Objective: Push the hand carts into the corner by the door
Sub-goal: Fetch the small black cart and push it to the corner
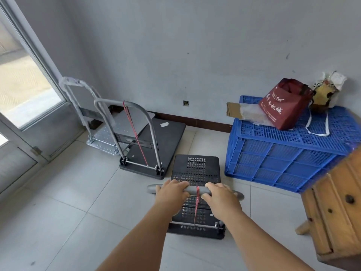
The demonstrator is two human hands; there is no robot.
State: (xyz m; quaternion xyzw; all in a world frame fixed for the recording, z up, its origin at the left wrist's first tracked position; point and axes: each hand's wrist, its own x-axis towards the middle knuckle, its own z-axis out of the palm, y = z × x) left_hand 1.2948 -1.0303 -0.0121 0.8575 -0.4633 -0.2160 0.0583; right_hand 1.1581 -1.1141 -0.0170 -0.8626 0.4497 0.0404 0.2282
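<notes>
A small black perforated hand cart [196, 169] stands on the tiled floor in front of me. My left hand [171, 194] and my right hand [220, 198] both grip its grey handle bar [193, 189], one on each side of a red strap. Ahead to the left, a larger black platform cart [156, 145] with a grey handle stands near the wall. Behind it, a silver cart [101, 139] with a wrapped handle sits in the corner beside the door [29, 118].
A blue plastic crate [283, 153] stands to the right of the small cart, with a red bag [285, 104], a cardboard piece and other bags on top. A wooden cabinet [338, 208] is at the far right. Grey wall ahead.
</notes>
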